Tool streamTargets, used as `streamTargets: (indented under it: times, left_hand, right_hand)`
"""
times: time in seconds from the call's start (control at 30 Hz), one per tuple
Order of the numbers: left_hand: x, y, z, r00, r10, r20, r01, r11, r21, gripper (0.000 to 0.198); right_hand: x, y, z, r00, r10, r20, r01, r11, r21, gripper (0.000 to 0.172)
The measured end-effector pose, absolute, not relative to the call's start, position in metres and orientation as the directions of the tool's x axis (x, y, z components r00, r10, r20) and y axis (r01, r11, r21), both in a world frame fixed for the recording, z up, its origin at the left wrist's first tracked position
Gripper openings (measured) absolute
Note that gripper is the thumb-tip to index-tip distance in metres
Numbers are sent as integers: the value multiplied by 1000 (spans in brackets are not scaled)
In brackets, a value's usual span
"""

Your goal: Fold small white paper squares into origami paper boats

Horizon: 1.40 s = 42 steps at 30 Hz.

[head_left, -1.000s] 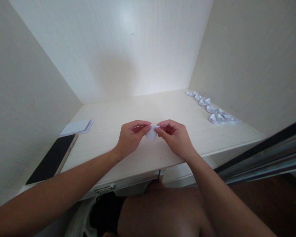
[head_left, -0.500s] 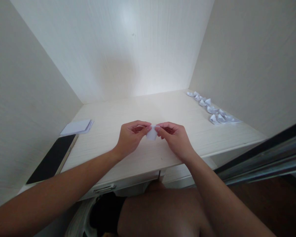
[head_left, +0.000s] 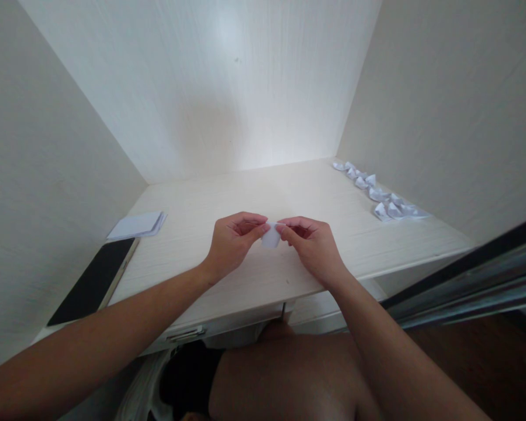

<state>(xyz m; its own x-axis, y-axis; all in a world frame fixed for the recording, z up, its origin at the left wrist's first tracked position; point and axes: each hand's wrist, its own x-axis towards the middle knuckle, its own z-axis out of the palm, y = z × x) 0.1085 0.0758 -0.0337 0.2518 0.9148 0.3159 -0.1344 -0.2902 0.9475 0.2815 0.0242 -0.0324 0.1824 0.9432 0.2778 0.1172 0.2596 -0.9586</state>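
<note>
A small folded piece of white paper (head_left: 270, 237) hangs just above the pale wooden desk (head_left: 254, 275), near its middle. My left hand (head_left: 232, 242) pinches its left edge with thumb and forefinger. My right hand (head_left: 313, 245) pinches the right edge the same way. Both hands curl closed around the paper, knuckles toward me, and most of the paper is hidden between the fingertips.
A stack of white paper squares (head_left: 137, 225) lies at the desk's left, with a dark phone (head_left: 94, 280) in front of it. A row of several folded paper pieces (head_left: 381, 199) runs along the right wall. Walls close the desk on three sides. A drawer handle (head_left: 184, 334) sits below the front edge.
My right hand's fingers have closed in a little on the paper. Both hands and the paper have hardly shifted.
</note>
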Motion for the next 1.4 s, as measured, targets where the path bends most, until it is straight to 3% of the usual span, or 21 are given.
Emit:
streamTargets:
  times: [0.2,0.63,1.4]
  left_hand:
    - [108,76,-35,257,914,315,-120,-293,948,30]
    - [109,76,-34,245,906,344,-74,-336,939,34]
    - [108,76,-35,292,891,347,-64,-344,937,28]
  right_hand:
    - [282,25,-33,181,942,281,144,258,-955,26]
    - [281,22,-30,181,908,378,260,327,-909,14]
    - [283,23,-32,158,920,358,265,309,-913,17]
